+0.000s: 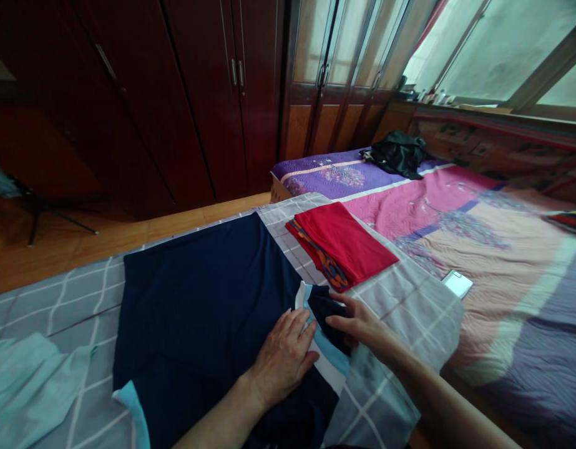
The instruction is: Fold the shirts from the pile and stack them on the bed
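Note:
A navy blue shirt [198,299] with light blue and white trim lies spread out in front of me on a grey checked cover. My left hand [288,355] rests flat on it, fingers stretched out beside the striped trim [332,352]. At the shirt's right edge, my right hand [357,321] has its fingers on a gathered dark part of the cloth, apparently holding it; some fingertips are hidden. Just beyond that hand sits a folded red garment [346,240] with an orange and blue patterned layer along its side.
Pale green cloth [32,380] lies crumpled at the left on the checked cover [381,380]. A bed with a purple, pink and cream quilt [475,249] stands to the right, bearing a phone [457,284] and black clothing [397,153]. Dark red wardrobes [198,93] line the back.

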Tool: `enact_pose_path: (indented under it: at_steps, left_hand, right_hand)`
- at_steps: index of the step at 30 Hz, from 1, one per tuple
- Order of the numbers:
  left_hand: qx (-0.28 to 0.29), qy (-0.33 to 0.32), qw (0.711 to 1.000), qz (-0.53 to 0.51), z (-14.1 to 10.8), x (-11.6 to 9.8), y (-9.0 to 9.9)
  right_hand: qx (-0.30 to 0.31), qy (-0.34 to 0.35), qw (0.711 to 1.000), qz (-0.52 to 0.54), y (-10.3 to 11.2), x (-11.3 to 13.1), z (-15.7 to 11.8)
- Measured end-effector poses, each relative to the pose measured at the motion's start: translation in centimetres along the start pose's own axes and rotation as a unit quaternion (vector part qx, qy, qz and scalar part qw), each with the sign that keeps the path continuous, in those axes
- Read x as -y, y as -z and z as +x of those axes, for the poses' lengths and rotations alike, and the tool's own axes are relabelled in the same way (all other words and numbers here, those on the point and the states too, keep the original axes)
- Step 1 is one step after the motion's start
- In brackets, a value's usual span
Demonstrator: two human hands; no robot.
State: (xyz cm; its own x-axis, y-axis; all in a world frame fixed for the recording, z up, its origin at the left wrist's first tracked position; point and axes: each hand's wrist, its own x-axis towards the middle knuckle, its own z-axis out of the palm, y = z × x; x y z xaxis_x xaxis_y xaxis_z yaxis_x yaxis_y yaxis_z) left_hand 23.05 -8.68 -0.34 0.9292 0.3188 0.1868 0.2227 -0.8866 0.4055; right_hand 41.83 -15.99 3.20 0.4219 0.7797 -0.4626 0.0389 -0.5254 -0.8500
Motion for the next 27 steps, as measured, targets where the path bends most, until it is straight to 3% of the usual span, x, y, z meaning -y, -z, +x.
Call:
enact_pose_path:
  at_steps: [8, 14, 18, 24, 27]
  left_hand:
    - [0.021, 0.007, 1.000, 0.001, 0.1, -0.2, 0.5]
    - [0.028, 0.010, 1.000, -0.011, 0.1, -0.3, 0.6]
    - [0.024, 0.019, 0.999, -0.036, 0.0, -0.2, 0.4]
    - [-0.003, 0.049, 0.985, -0.165, 0.1, 0.2, 0.5]
    - [-0.047, 0.103, 0.947, -0.300, 0.4, 0.6, 1.0]
  right_hand:
    - [-0.127, 0.043, 0.990, 0.043, 2.2, 0.1, 0.9]
    - [-0.071, -0.002, 0.997, 0.027, 2.0, -0.9, 0.2]
    - [-0.097, 0.002, 0.993, 0.065, 1.6, -1.3, 0.0]
    - [-0.121, 0.020, 0.980, 0.154, 1.5, -0.7, -0.1]
    - [-0.131, 0.032, 0.975, 0.175, 0.3, 0.3, -0.4]
